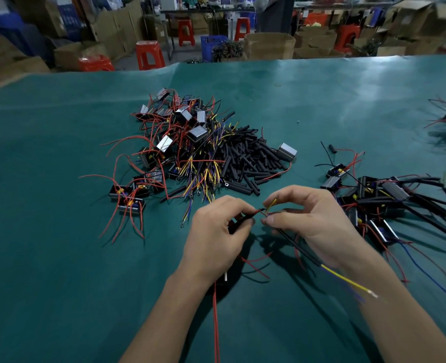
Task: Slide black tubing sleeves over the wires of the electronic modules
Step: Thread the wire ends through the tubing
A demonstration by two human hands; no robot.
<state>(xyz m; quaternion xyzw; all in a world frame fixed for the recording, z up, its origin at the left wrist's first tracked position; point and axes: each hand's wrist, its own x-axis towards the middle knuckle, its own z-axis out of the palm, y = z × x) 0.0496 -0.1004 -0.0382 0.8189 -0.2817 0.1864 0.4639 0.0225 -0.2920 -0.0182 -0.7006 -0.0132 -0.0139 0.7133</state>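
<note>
Black tubing sleeve [299,247], slender and apparently soft-walled, runs down and to the person's right from the right hand [313,221], with yellow and blue wires [347,281] emerging from its lower end. The right thumb and forefinger pinch the sleeve's upper mouth, where short yellow wire tips [271,204] stand up between the two hands. The left hand [214,239] has its fingers curled round a dark piece, probably a second sleeve or the module's lead bundle; the view is too cramped to say which. Beneath that hand a dark module [223,282] hangs or lies, mostly hidden, with a long red wire [216,323] trailing toward the viewer.

Handling, as judged: sleeve and wires are light and limp; the sleeve will buckle if pushed from far back, so it is best held just beside its mouth, while the wires are pinched close to their tips and kept together for entry.

Beyond the hands, on the green table cover [59,258], lies a heap of loose black sleeves [245,158], touching a tangled pile of unsleeved modules [180,137] with red, yellow and blue leads. To the person's right lies a group of sleeved modules [389,203]. Red plastic stools [148,55] and cardboard boxes [269,45] stand well beyond the table's far edge.
</note>
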